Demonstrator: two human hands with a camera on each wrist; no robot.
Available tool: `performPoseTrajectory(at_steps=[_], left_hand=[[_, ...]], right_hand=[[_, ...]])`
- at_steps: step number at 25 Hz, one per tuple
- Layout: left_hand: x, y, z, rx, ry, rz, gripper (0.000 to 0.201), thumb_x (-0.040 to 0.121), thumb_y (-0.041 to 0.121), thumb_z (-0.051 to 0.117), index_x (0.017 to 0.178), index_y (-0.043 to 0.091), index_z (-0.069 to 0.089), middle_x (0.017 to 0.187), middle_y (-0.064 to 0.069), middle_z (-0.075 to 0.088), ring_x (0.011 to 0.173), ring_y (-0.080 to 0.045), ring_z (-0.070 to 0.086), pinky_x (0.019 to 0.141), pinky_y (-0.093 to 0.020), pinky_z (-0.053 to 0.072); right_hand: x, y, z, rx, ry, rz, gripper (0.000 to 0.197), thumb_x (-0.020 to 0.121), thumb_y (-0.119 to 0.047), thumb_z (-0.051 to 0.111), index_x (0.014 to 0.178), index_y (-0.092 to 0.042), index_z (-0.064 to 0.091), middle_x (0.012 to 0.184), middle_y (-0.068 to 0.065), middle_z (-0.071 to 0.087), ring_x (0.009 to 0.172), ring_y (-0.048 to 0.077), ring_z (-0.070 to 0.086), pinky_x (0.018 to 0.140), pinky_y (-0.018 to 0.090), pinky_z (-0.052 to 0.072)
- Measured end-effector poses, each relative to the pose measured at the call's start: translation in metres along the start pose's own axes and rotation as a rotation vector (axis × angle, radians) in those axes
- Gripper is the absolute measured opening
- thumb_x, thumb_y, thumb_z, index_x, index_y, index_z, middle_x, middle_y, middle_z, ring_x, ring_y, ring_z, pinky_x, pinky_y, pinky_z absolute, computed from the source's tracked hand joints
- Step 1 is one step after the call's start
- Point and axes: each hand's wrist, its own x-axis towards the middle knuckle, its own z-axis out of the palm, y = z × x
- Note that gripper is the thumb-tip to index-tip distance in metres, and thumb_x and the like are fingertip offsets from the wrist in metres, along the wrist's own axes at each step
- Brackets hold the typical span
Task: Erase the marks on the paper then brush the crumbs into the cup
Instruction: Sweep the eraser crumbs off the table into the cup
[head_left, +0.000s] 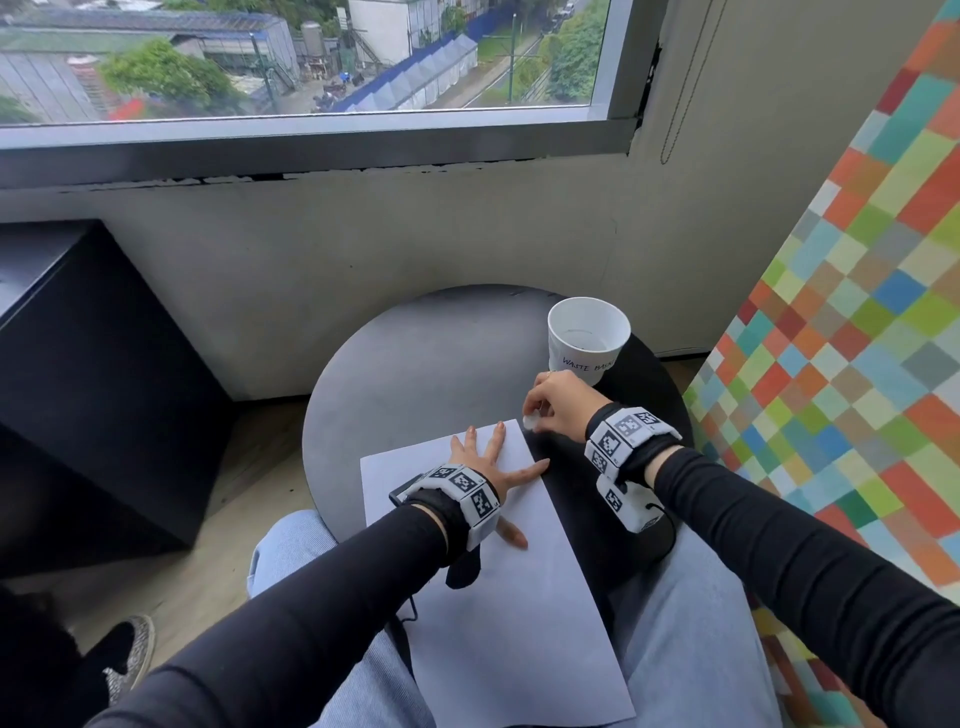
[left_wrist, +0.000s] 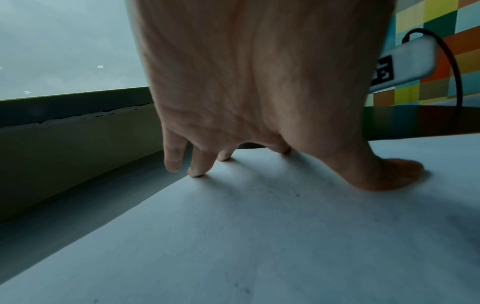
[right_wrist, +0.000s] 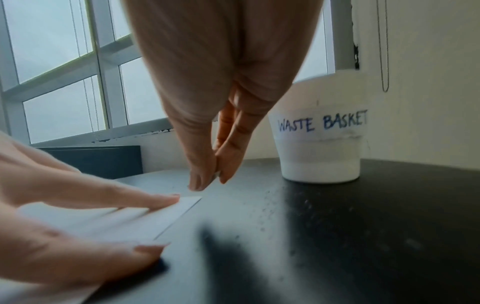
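Paper (head_left: 519, 597) under our left hand (head_left: 485, 457), eraser (head_left: 531, 422) pinched in our right hand (head_left: 558, 402).

We see a smooth white sheet lying on a round dark table (head_left: 405, 364), its near end overhanging our lap; no marks show clearly on it. Our left hand presses it flat with fingers spread and straight. Our right hand holds a small white eraser between thumb and fingertips, just past the sheet's far right corner. Fine crumbs speckle the dark tabletop nearby. Far right stands a white tapered cup (head_left: 587, 338) lettered "WASTE BASKET"; we cannot make out its contents.
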Motion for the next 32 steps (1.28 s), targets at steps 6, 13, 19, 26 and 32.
performPoseTrajectory(at_steps=[6, 13, 19, 26, 32], left_hand=[[-0.003, -0.003, 0.009, 0.009, 0.044, 0.005, 0.108, 0.072, 0.084, 0.055, 0.148, 0.055, -0.015, 0.161, -0.016, -0.024, 0.146, -0.050, -0.014, 0.115, -0.067, -0.006], [-0.028, -0.023, 0.006, -0.357, 0.447, -0.086, 0.068, 0.094, 0.054, 0.055, 0.153, 0.038, 0.025, 0.149, 0.007, 0.045, 0.135, -0.015, 0.044, 0.119, -0.047, 0.013], [-0.064, -0.074, 0.032, -0.668, 0.377, -0.432, 0.064, 0.092, 0.057, 0.058, 0.147, 0.033, 0.037, 0.144, -0.004, 0.040, 0.119, -0.025, 0.057, 0.097, -0.038, 0.047], [-0.079, -0.086, 0.062, -0.878, 0.220, -0.626, 0.078, 0.090, 0.050, 0.065, 0.149, 0.014, 0.028, 0.144, -0.023, 0.031, 0.117, -0.036, 0.055, 0.100, -0.038, 0.043], [-0.071, -0.078, 0.066, -1.071, 0.241, -0.658, 0.077, 0.090, 0.042, 0.069, 0.138, -0.004, 0.031, 0.136, -0.020, 0.052, 0.124, -0.035, 0.051, 0.095, -0.036, 0.043]], right_hand=[[-0.047, -0.004, -0.015, -0.052, 0.109, -0.089, 0.009, 0.082, -0.004, 0.066, 0.089, -0.003, 0.072, 0.095, 0.010, 0.058, 0.081, 0.024, 0.059, 0.076, 0.034, 0.047], [-0.122, -0.012, 0.025, 0.207, 0.109, -0.050, 0.007, 0.079, -0.013, 0.073, 0.086, -0.013, 0.071, 0.085, -0.004, 0.059, 0.071, 0.007, 0.056, 0.066, 0.010, 0.040], [-0.132, -0.016, 0.056, 0.270, 0.080, 0.007, 0.011, 0.082, -0.019, 0.071, 0.090, -0.012, 0.069, 0.084, -0.008, 0.057, 0.068, 0.003, 0.053, 0.063, 0.006, 0.038], [-0.134, -0.017, 0.071, 0.379, 0.166, 0.060, 0.008, 0.081, -0.019, 0.072, 0.084, -0.013, 0.068, 0.083, -0.003, 0.060, 0.068, 0.010, 0.055, 0.062, 0.011, 0.043], [-0.130, -0.020, 0.078, 0.387, 0.263, 0.074, 0.004, 0.080, -0.016, 0.069, 0.080, -0.012, 0.068, 0.078, -0.003, 0.061, 0.066, 0.012, 0.055, 0.062, 0.012, 0.044]])
